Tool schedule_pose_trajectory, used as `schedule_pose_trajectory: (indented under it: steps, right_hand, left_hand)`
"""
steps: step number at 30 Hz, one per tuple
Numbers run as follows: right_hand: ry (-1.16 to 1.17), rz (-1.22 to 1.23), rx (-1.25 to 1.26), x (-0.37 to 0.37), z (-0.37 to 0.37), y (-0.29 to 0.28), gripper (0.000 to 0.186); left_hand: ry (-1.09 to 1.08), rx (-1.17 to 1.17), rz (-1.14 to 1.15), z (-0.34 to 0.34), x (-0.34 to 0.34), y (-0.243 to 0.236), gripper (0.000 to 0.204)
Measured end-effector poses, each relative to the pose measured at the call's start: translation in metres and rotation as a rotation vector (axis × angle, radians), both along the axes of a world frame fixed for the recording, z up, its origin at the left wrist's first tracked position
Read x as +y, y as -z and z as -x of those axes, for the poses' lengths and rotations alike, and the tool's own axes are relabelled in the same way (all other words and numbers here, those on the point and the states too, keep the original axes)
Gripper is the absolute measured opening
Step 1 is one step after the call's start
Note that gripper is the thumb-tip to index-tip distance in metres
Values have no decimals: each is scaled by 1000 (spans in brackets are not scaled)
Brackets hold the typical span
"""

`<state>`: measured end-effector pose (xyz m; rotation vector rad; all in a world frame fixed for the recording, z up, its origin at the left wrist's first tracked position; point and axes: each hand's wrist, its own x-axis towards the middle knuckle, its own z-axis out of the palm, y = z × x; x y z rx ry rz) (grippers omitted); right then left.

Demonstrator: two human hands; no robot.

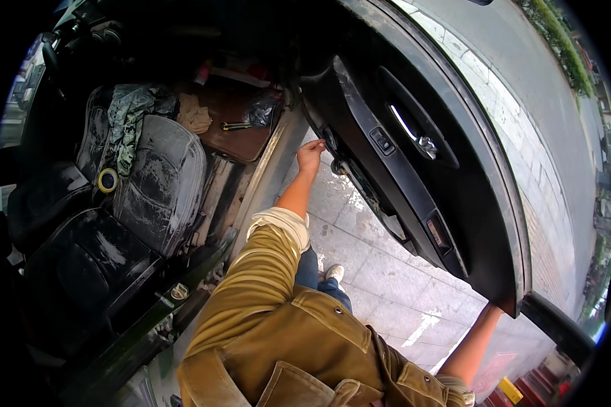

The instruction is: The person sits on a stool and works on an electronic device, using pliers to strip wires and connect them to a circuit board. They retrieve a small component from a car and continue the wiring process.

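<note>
A black car door (465, 203) stands open in front of me to the right, its inner panel facing me. On it are a chrome door handle (414, 132) and a window switch (382, 140). My left hand (310, 156) reaches to the dark lower edge of the door, fingertips pinched together there; whatever they hold is too small to make out. Behind the door's near end, my right hand (495, 311) is mostly covered, with only the wrist and forearm showing. Its fingers are hidden.
To the left are worn, whitened car seats (159, 163) with a camouflage cloth (130, 119) and a roll of yellow tape (107, 180). A brown board (227, 139) carries a tan glove (194, 114), a yellow-black cutter (236, 126) and a dark plastic bag (261, 108). Paving (373, 271) lies below.
</note>
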<state>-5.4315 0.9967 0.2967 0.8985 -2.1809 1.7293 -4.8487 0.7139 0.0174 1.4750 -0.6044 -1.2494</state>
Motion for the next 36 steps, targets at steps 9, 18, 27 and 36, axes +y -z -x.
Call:
schedule_pose_trajectory:
  steps: [9, 18, 27, 36]
  right_hand:
    - [-69, 101, -66, 4, 8, 8, 46]
    - [31, 19, 19, 24, -1, 12, 47]
    - [47, 5, 18, 18, -8, 7, 47]
    - [-229, 143, -228, 14, 10, 10, 45]
  left_hand:
    - [193, -566, -210, 22, 16, -22, 42]
    - [317, -766, -434, 35, -33, 10, 34]
    - [116, 123, -161, 9, -25, 1, 8]
    - [101, 989, 131, -61, 139, -162, 21]
